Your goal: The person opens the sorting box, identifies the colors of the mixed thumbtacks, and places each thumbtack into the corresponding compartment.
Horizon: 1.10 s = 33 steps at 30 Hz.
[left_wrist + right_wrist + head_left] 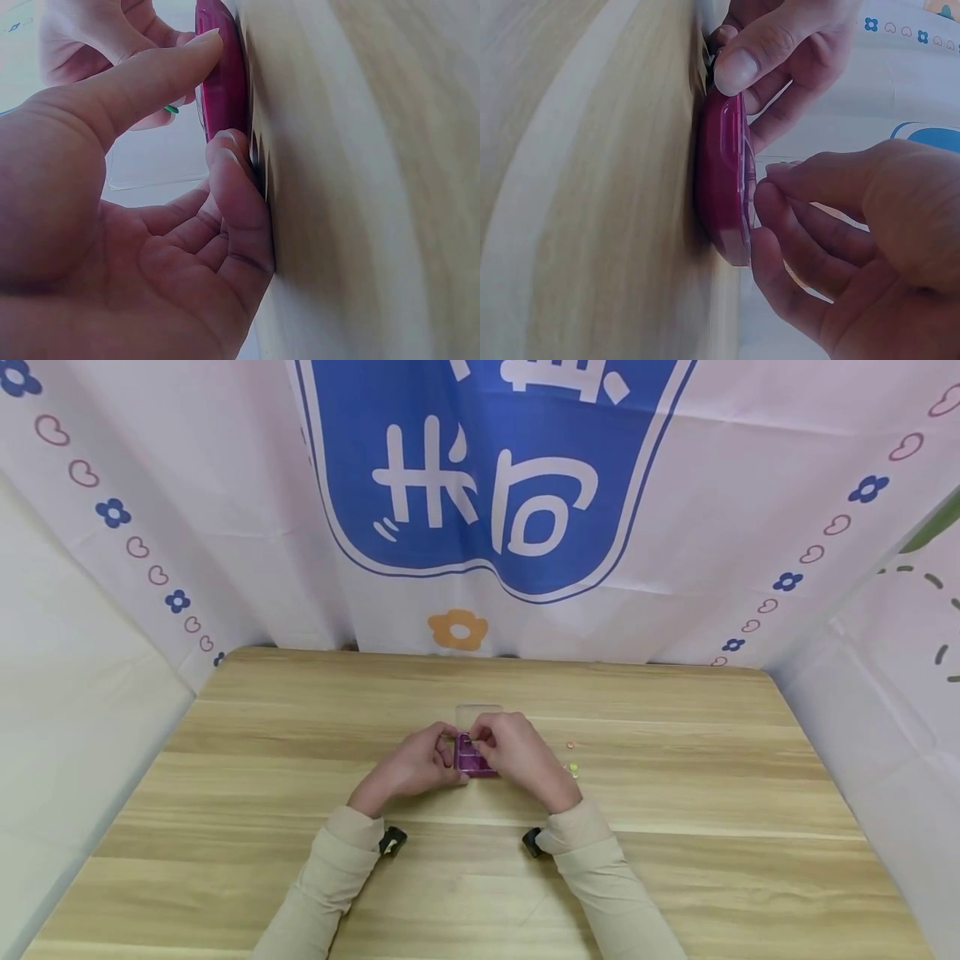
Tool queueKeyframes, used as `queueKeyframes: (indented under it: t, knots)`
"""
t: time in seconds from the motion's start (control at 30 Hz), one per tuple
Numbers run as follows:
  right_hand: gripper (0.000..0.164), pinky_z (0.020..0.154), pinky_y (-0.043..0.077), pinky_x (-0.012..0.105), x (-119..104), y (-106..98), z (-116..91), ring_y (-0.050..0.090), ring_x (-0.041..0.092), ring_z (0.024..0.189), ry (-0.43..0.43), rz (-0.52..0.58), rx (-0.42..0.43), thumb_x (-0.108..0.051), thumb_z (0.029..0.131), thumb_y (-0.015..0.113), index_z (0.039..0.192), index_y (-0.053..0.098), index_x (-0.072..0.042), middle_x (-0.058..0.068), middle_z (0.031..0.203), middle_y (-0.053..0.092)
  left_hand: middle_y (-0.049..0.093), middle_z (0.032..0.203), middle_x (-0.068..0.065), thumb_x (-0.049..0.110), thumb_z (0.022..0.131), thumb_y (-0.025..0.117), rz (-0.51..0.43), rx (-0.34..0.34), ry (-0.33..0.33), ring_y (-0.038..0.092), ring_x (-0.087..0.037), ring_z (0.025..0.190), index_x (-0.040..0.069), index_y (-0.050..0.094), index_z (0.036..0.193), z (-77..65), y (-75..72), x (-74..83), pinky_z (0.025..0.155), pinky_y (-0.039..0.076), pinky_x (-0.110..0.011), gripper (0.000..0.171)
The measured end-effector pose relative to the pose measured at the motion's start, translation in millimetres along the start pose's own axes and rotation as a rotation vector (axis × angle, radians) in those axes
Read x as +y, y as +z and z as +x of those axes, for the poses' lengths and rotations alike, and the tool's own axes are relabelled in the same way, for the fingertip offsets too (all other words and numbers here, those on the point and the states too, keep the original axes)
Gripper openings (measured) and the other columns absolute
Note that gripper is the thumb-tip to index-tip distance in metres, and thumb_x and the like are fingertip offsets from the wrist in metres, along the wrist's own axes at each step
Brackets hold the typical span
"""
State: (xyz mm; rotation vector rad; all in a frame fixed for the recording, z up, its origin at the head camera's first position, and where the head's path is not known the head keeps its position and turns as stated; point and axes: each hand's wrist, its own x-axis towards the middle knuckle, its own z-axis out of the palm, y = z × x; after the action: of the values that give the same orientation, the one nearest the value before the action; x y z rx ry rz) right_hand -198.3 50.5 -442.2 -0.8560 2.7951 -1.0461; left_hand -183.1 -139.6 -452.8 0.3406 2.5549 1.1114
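Note:
A small purple compartment box (467,762) lies on the table with its clear lid (478,717) swung back. My left hand (422,762) grips the box at its left side; in the left wrist view the thumb (169,75) presses on its near edge. Over the box's right part is my right hand (517,752), thumb and forefinger brought together above the compartments. By those fingertips a small green piece (172,109) shows in the left wrist view, mostly hidden by the fingers. In the right wrist view the purple box (721,165) stands between both hands.
Right of the right hand, a tiny reddish ring (570,745) and a few yellow-green bits (573,768) lie on the wooden table (675,877). A printed cloth (247,485) hangs behind the table's back edge. Black wrist devices (392,841) are worn near both cuffs.

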Motion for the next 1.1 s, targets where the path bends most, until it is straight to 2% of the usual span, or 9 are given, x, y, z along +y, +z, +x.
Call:
queueKeyframes:
  t: [0.8, 0.97, 1.1]
  knots:
    - [0.009, 0.066, 0.054, 0.027, 2, -3, -2, 0.06, 0.007, 0.073, 0.011, 0.008, -0.024, -0.002, 0.083, 0.068, 0.091, 0.069, -0.006, 0.002, 0.082, 0.069, 0.06, 0.084, -0.006, 0.022, 0.069, 0.084, 0.001, 0.004, -0.001, 0.056, -0.017, 0.067, 0.005, 0.048, 0.124, -0.8, 0.9, 0.4, 0.059, 0.049, -0.033, 0.068]
    - [0.01, 0.066, 0.054, 0.026, 10, -12, -6, 0.06, 0.007, 0.074, 0.041, 0.009, -0.037, -0.004, 0.084, 0.069, 0.093, 0.069, -0.007, 0.0, 0.083, 0.068, 0.06, 0.085, -0.006, 0.023, 0.069, 0.084, -0.005, 0.0, -0.012, 0.057, -0.017, 0.067, 0.006, 0.048, 0.126, -0.6, 1.8, 1.2, 0.059, 0.05, -0.033, 0.07]
    - [0.011, 0.067, 0.053, 0.026, 17, -27, -12, 0.059, 0.008, 0.074, 0.084, 0.013, -0.028, -0.006, 0.083, 0.07, 0.094, 0.069, -0.007, -0.001, 0.082, 0.067, 0.059, 0.086, -0.006, 0.022, 0.068, 0.084, -0.016, 0.001, -0.027, 0.056, -0.018, 0.068, 0.007, 0.047, 0.128, -0.6, 1.5, 2.1, 0.059, 0.051, -0.033, 0.072]
